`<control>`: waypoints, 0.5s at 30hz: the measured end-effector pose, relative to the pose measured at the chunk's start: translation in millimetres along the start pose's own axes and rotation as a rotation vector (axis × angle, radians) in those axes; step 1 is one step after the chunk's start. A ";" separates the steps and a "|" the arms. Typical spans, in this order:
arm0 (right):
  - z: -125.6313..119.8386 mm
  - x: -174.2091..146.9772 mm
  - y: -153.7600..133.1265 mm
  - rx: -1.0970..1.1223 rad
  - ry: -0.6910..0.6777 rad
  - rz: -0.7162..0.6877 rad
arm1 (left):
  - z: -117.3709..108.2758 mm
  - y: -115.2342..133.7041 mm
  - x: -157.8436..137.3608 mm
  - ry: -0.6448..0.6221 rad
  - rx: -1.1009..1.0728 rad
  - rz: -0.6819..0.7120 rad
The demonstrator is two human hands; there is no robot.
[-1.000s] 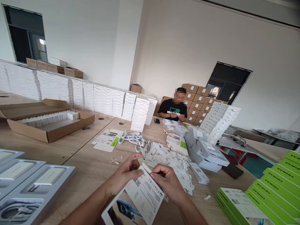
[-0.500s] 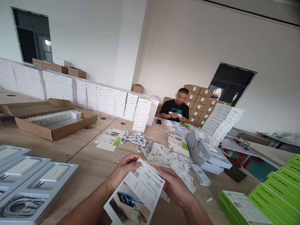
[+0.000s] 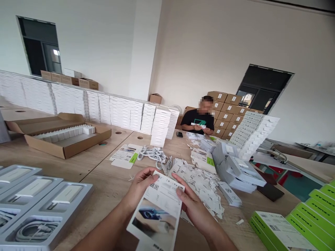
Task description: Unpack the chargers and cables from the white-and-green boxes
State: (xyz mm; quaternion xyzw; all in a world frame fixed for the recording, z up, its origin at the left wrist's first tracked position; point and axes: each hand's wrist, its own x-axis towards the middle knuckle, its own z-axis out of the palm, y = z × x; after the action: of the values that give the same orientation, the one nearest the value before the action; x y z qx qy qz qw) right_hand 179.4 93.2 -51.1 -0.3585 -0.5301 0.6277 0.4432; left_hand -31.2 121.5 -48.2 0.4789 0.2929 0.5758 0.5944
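Observation:
A printed white packaging sleeve, with a QR code and a phone picture on its face, is held upright and tilted low in front of me. My left hand grips its upper left edge, thumb on the printed face. On the opposite edge, my right hand has its thumb over the face near the top corner; its index finger reaches up past the edge. Just beyond lie loose white paper pieces and coiled white cables. Another flat sleeve rests on the table left of the cables.
Grey trays with chargers and cables stand at front left, behind them an open carton. Green boxes are stacked at right. White box stacks line the far edge. A co-worker sits across, handling something small.
The sleeve has turned more upright and shifted slightly right in my hands. My right index finger has lifted and spread. The whole view has swung slightly left.

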 end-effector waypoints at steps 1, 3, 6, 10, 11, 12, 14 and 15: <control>0.7 2.3 -0.2 0.011 0.060 -0.016 | 1.8 0.5 0.6 0.032 0.028 0.042; 1.9 6.3 0.2 -0.015 0.147 -0.051 | 3.0 0.8 2.8 0.116 0.092 0.142; 4.7 8.2 4.7 -0.292 0.243 -0.151 | -1.8 -1.8 7.9 0.269 0.147 0.257; 16.2 9.0 17.1 -0.963 0.358 -0.381 | -9.9 -11.7 14.5 0.381 0.163 0.314; 21.0 9.8 19.9 -1.098 0.377 -0.414 | -10.3 -14.2 15.5 0.388 0.165 0.310; 26.4 10.7 22.0 -1.200 0.397 -0.426 | -9.7 -16.2 15.9 0.388 0.164 0.302; 37.7 11.5 22.8 -1.322 0.453 -0.402 | -6.5 -17.7 15.0 0.372 0.153 0.283; 42.3 11.1 21.2 -1.347 0.474 -0.380 | -4.6 -17.2 13.6 0.352 0.143 0.270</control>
State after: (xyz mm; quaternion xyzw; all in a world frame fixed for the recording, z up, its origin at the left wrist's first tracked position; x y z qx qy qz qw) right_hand 132.9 88.0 -64.0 -0.5809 -0.7435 -0.0156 0.3308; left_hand -26.1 137.9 -62.7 0.4471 0.3655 0.7023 0.4164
